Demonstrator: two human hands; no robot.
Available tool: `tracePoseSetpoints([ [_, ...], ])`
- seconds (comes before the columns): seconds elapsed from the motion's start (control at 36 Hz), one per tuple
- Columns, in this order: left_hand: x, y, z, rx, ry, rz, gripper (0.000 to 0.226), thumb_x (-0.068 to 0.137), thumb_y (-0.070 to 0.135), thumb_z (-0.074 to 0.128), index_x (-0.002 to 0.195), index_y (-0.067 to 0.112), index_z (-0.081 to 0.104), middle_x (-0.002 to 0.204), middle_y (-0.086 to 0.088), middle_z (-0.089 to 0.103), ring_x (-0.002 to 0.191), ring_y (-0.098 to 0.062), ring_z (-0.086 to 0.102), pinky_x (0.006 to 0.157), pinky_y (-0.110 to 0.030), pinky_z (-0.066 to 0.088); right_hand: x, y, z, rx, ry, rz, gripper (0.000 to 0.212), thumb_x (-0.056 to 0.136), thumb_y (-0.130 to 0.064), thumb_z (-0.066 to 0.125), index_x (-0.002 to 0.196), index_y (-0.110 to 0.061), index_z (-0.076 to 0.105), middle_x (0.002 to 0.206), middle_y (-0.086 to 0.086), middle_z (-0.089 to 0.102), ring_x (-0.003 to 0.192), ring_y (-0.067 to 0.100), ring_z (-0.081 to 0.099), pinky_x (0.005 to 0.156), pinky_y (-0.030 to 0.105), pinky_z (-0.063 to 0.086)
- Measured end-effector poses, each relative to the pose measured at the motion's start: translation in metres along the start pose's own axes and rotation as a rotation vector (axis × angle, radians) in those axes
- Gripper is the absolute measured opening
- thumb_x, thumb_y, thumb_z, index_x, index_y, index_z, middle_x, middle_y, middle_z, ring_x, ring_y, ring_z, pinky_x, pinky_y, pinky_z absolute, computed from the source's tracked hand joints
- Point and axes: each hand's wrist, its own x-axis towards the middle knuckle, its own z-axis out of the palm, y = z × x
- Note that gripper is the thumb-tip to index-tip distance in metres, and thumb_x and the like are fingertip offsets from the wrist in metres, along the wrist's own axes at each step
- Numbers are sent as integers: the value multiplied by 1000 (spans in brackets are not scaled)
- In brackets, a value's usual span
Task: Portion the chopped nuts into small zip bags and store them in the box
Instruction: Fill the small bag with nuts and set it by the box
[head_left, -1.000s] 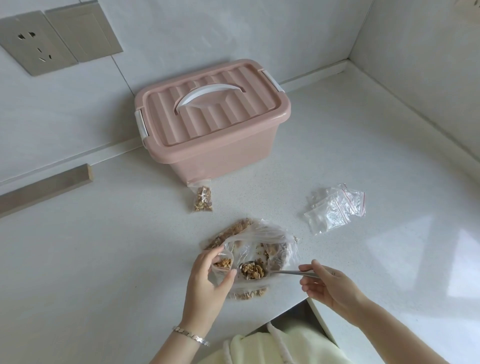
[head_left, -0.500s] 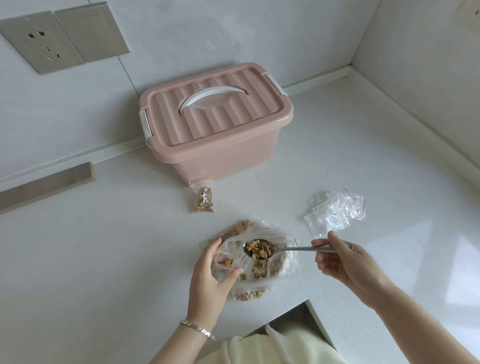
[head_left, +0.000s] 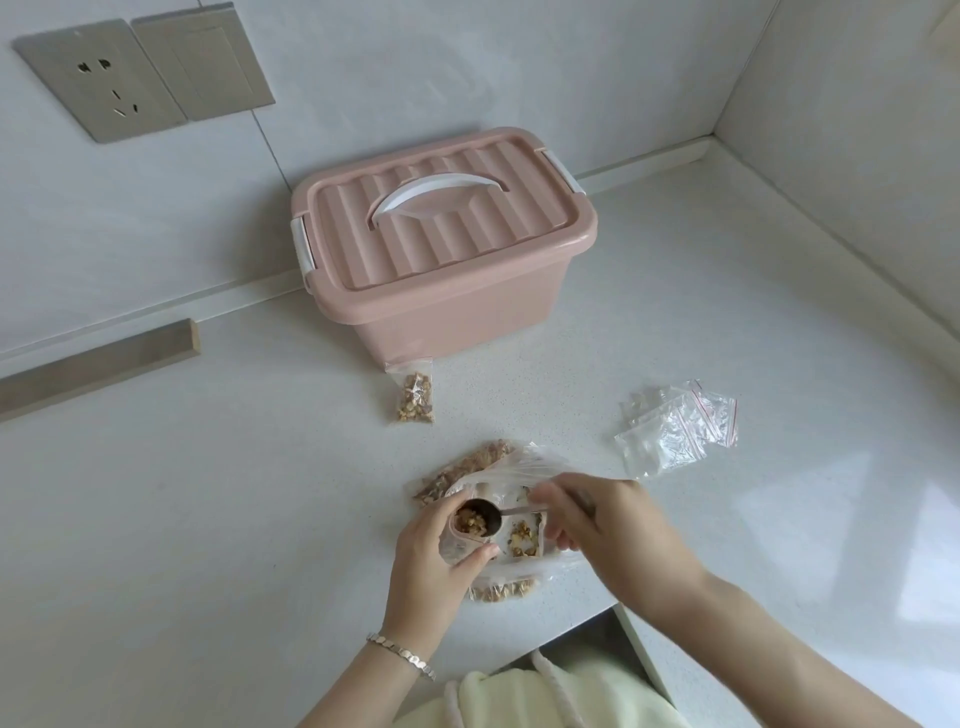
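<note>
Left hand (head_left: 436, 558): pinching small zip bag (head_left: 460, 540) open, near edge.
Right hand (head_left: 610, 525): fingers closed on spoon (head_left: 480, 519) of chopped nuts, at bag mouth.
Technique: tip slowly, mouth wide.
Box (head_left: 441, 249): far, lidded.

Bright, soft daylight. Pale window patches glare on the speckled white stone countertop (head_left: 810, 499) at right. Right hand (head_left: 610, 525) motion-blurred. Wide-angle bending at edges.
</note>
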Motion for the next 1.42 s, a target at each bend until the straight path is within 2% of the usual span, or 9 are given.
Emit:
tracePoseSetpoints([
  [0.14,-1,4,-4,-30,11,-17,58,67,19,80,116,35,52,111,30,51,107,13,48,88,0,33,-9,6,-5,-159,99,-227,59,88,-63,28,85,-20,67,66,-5,61,60,14,54,59,31,47],
  [0.31,-2,3,-4,-38,-3,-5,55,67,15,80,116,25,56,112,30,51,107,25,42,87,5,30,-10,12,-5,-103,104,-200,62,82,-67,27,82,-20,67,63,-5,59,59,14,55,59,32,48],
  [0.44,-3,2,-3,-20,-18,8,52,68,15,80,115,21,59,112,31,49,106,27,40,87,5,29,-6,13,9,-93,24,-212,42,90,-52,41,85,-19,67,64,-15,53,66,11,54,63,23,45],
  [0.53,-4,2,-6,-26,-13,-1,52,68,17,80,116,21,59,113,25,54,106,22,44,87,5,30,-8,9,5,-36,16,-170,48,87,-59,40,85,-21,68,65,-8,59,65,12,56,64,28,47],
  [0.69,-4,-2,-13,-44,-20,-42,52,68,21,79,116,19,59,116,12,62,111,0,54,91,2,32,-18,14,-17,149,247,7,24,89,-28,51,74,-23,68,63,-2,63,56,11,57,61,27,48],
  [0.89,-6,-2,-17,-53,6,-41,55,67,20,79,114,32,54,115,16,60,114,10,46,90,2,32,-23,55,-8,94,170,173,22,91,-22,53,74,-22,66,61,1,62,58,8,57,60,22,46],
  [1.06,-7,-2,-17,-29,19,-24,55,67,18,79,113,32,53,112,21,58,108,18,46,88,3,32,-24,77,8,51,136,144,27,90,-21,55,78,-45,56,70,-4,64,73,8,59,67,22,48],
  [1.19,-9,-2,-17,-21,15,-18,54,67,17,79,114,29,55,111,23,57,107,19,46,88,3,32,-20,86,17,24,103,130,15,91,-21,54,92,-23,69,74,-5,64,78,7,58,68,22,47],
  [1.42,-9,-1,-18,-25,25,-24,54,68,17,79,111,36,53,112,24,57,107,18,46,87,3,32,-17,91,19,288,112,334,25,93,-15,50,78,-13,69,63,7,66,56,12,59,61,24,52],
])
